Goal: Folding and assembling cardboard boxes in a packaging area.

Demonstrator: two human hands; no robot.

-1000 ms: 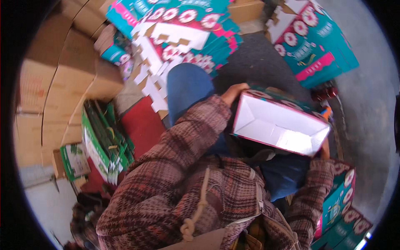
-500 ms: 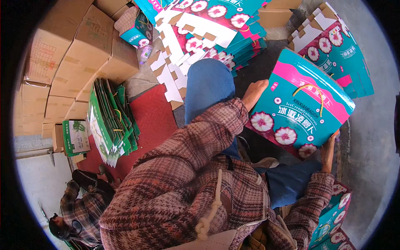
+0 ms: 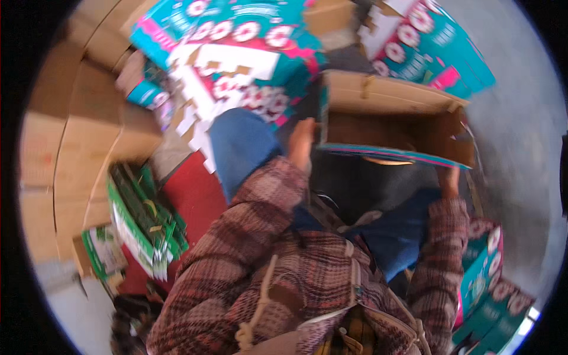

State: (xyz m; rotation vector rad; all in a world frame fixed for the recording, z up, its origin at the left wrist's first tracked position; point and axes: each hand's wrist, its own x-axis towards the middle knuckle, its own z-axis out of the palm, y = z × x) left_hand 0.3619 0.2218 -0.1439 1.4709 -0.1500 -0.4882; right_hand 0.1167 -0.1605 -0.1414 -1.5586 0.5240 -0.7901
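Left hand [image 3: 302, 141] and right hand [image 3: 449, 180], finger spread blurred, hold a probably light, stiff carton [image 3: 393, 96], best gripped at both ends.

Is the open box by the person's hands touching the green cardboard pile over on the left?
Apart. The head view shows the red mat and the left knee between the open box and the green cardboard pile.

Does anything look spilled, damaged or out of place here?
No spill, and the open carton shows no clear damage, though it's blurred. The upper-left pile of flattened teal cartons looks askew: its layers fan out instead of lining up.
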